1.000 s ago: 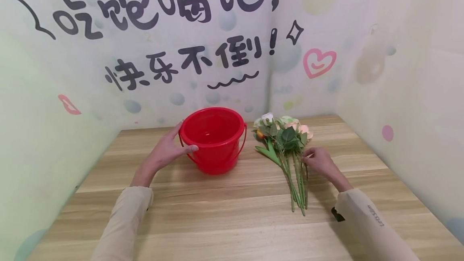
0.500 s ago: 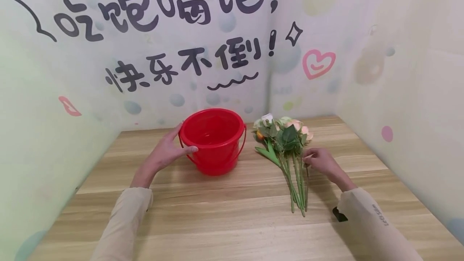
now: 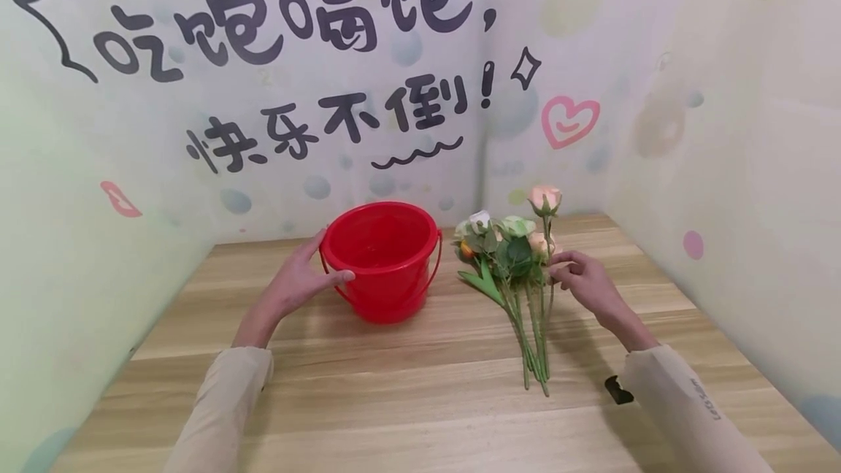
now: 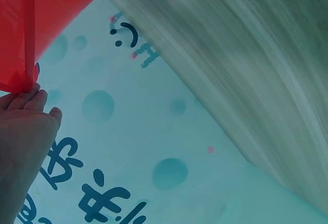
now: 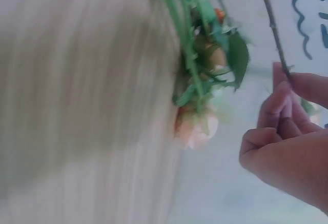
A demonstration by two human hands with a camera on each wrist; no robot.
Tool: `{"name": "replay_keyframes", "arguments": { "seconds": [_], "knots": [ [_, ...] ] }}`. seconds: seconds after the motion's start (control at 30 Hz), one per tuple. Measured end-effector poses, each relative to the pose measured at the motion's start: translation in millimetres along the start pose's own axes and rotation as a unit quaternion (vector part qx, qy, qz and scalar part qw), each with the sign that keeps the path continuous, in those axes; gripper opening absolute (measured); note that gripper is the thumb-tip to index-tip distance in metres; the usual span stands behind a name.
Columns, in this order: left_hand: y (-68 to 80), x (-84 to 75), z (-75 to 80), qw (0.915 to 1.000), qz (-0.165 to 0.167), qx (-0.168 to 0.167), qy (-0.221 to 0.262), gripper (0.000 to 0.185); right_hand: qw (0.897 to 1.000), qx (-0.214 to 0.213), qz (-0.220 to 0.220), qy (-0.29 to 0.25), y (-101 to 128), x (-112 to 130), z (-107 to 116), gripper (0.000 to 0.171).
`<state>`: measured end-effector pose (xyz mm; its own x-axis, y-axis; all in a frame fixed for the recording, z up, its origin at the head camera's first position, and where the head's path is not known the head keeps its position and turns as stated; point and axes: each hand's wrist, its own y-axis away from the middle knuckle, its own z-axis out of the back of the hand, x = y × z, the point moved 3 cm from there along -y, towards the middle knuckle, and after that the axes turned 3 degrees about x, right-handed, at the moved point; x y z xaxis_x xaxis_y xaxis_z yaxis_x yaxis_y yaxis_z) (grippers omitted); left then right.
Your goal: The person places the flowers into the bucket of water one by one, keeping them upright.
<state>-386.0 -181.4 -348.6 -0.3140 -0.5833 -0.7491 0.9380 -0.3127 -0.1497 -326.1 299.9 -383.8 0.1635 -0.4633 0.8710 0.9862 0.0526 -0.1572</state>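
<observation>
A red plastic bucket (image 3: 383, 258) stands upright on the wooden table (image 3: 420, 400), handle down. My left hand (image 3: 304, 279) rests against its left side, thumb across the front wall, fingers at the rim (image 4: 23, 98). To the right lies a bunch of artificial flowers (image 3: 509, 254) with green stems pointing toward me. My right hand (image 3: 581, 279) pinches the stem (image 5: 271, 26) of one peach rose (image 3: 544, 198) and holds it lifted above the bunch, bloom upright.
Decorated walls close the table on the left, back and right. A small black object (image 3: 617, 390) lies on the table by my right sleeve. Bare wood stretches in front of the bucket and flowers.
My right hand has lifted one peach rose out of the bunch, so its bloom now stands above the others. The left hand and the bucket have stayed put.
</observation>
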Motion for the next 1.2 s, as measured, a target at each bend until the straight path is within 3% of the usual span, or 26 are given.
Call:
{"name": "replay_keyframes", "arguments": {
  "seconds": [0.2,0.37,0.67,0.9,1.2],
  "knots": [
    [1.2,3.0,0.1,1.0,-0.004,-0.006,-0.002,0.11,0.997,-0.034,0.057,-0.042,-2.9,24.2,-9.9,0.029],
    [4.3,3.6,3.0,0.9999,0.004,-0.012,-0.007,0.11,0.991,-0.028,0.087,-0.094,-12.6,43.1,-30.3,0.027],
    [3.4,3.1,1.2,0.9998,0.012,-0.01,-0.01,0.113,0.984,-0.022,0.091,-0.154,-31.2,80.5,-64.0,0.026],
    [3.9,3.9,0.8,0.9998,0.013,-0.013,-0.009,0.114,0.981,-0.014,0.104,-0.16,-51.1,115.7,-85.6,0.027],
    [7.3,4.8,1.7,0.9986,0.04,-0.022,-0.026,0.116,0.976,-0.062,0.106,-0.18,-77.5,151.3,-101.0,0.025]
  ]
}}
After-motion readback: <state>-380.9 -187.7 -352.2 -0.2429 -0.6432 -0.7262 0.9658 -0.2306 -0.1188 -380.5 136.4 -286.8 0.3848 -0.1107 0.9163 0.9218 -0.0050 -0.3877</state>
